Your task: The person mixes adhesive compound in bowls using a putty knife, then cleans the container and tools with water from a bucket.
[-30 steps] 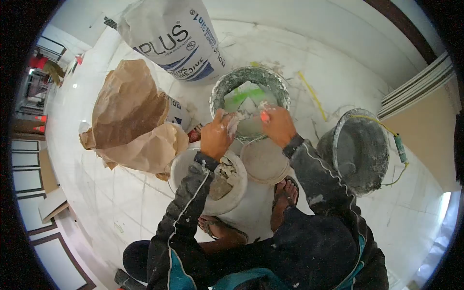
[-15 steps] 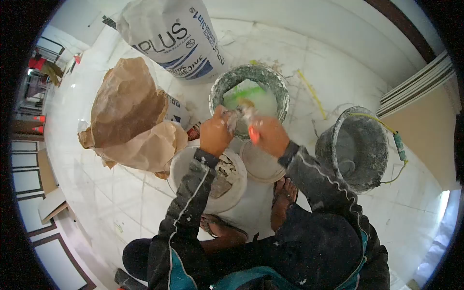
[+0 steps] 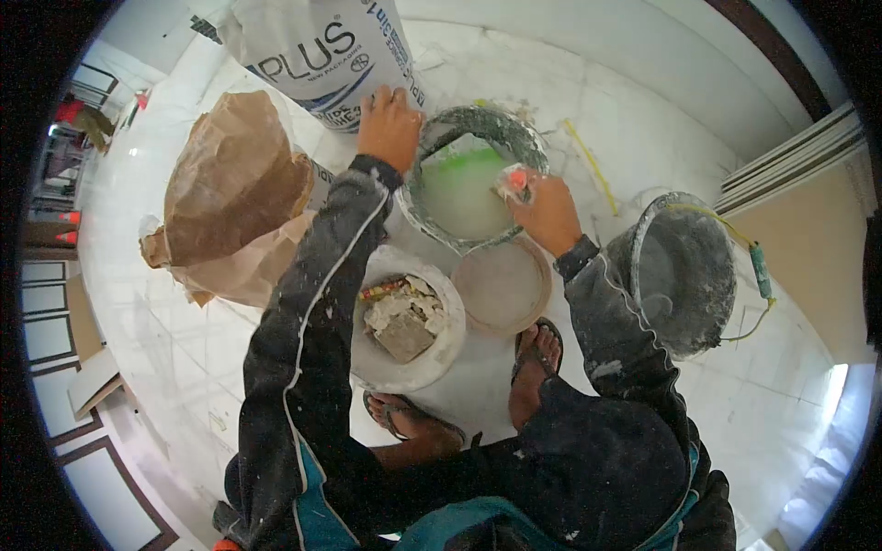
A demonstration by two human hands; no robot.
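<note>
My left hand [image 3: 390,129] has its fingers apart and holds nothing; it is beside the left rim of a mortar-stained bucket [image 3: 531,136], in front of a white adhesive bag [image 3: 312,46]. Whether it touches the bag or rim I cannot tell. Over the bucket's right side, my right hand [image 3: 548,209] is closed around an orange-handled tool [image 3: 517,180] smeared white; its working end is hidden. Cloudy water [image 3: 469,207] fills the bucket's lower part, and a green-and-white flat piece [image 3: 466,163] stands partly in it.
Near my feet are a white tub [image 3: 447,344] holding dried chunks and a round shallow container [image 3: 501,286]. A dirty black bucket [image 3: 684,275] with a rope handle stands right. Crumpled brown paper [image 3: 230,184] lies left. Stacked panels [image 3: 790,174] lean at right.
My hands were together over the bucket, working at the orange-handled tool. They have separated: the left has moved up and left to the bag, the right slightly right and up with the tool.
</note>
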